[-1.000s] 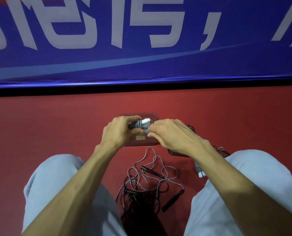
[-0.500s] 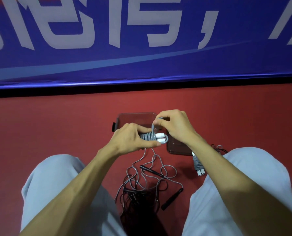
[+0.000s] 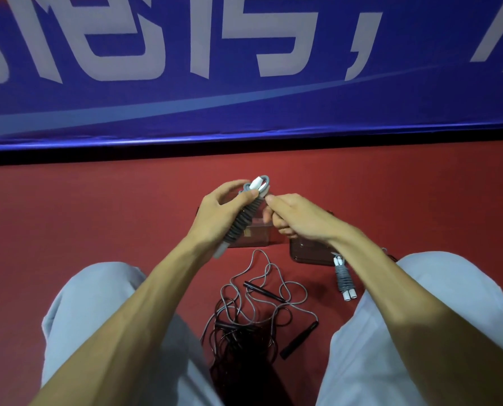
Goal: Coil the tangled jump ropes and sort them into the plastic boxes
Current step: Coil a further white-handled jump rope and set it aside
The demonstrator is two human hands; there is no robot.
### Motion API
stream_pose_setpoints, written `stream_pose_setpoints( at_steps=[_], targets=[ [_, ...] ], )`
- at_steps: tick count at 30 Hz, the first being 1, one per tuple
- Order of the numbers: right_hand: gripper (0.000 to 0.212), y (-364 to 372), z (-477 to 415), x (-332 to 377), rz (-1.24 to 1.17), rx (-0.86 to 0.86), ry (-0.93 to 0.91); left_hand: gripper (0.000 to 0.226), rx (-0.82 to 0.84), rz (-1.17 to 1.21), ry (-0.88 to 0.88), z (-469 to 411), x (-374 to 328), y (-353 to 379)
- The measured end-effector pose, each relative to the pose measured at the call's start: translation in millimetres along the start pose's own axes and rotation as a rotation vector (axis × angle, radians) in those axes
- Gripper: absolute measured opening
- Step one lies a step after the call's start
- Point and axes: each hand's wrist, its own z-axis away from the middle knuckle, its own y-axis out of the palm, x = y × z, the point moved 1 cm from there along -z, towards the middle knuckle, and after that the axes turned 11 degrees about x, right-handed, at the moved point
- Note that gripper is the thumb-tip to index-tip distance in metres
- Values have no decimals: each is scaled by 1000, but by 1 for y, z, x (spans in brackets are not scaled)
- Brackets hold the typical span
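Your left hand (image 3: 218,218) has its fingers (image 3: 229,189) and thumb curled round a wrapped grey rope (image 3: 243,221). It holds the bundle tilted, white handle tips up at the fingertips and the other white end poking out below the heel of the palm. Touching that bundle's upper end from the right, your right hand (image 3: 300,219) has its fingers curled, forefinger and thumb pinching the cord just under the white tips. Directly beneath both sets of fingers a clear box (image 3: 257,237) sits on the red floor (image 3: 98,215), and a darker second box (image 3: 309,253) lies under your right wrist. Nearer you than the fingers, between your knees, the tangled ropes (image 3: 244,312) sprawl with a loose black handle (image 3: 298,339) at their right. A second wrapped rope (image 3: 344,278) lies on the floor below your right forearm, just beside the darker box.
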Motion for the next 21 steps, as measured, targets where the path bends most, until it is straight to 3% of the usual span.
stream_pose_setpoints(
  at_steps=[5,9,14,16,21],
  targets=[
    [42,-7,5,1,237,-108,-51,19,77,66,17,4,-5,1],
    [6,-3,1,6,-1,-328,-186,14,23,150,-70,2,-2,0],
    [15,2,-2,12,-345,-331,-366,27,33,277,-299,-2,-1,-5],
    [18,6,-3,11,-263,-392,-385,33,86,310,-338,-3,0,-6],
    [19,11,-5,11,224,-682,-340,33,236,393,-358,2,0,-2]
  ],
)
